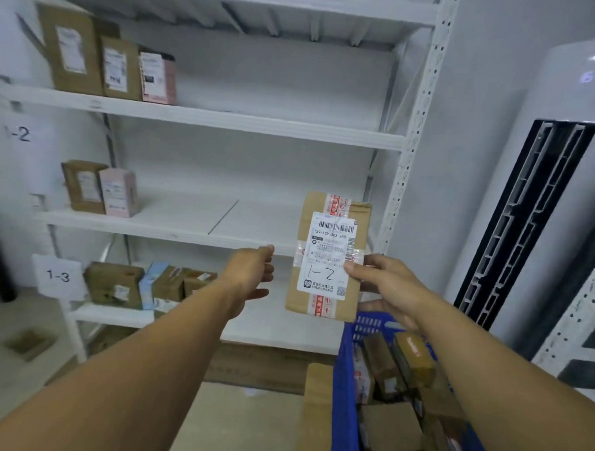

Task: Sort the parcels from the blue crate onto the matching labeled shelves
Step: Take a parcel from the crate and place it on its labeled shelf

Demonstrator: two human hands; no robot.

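Pinching the 1-2 cardboard parcel [327, 246] by one edge, the right hand [388, 289] could let it swing loose; the left hand [250, 274], relaxed and empty, hovers just beside.

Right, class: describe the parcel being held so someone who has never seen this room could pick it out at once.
Start at the white shelving rack, then find the blue crate at its lower right. Just above the crate, the right hand pinches a flat brown parcel upright. Unlike the shelved and crated ones, it is in the air and has 1-2 handwritten on it.
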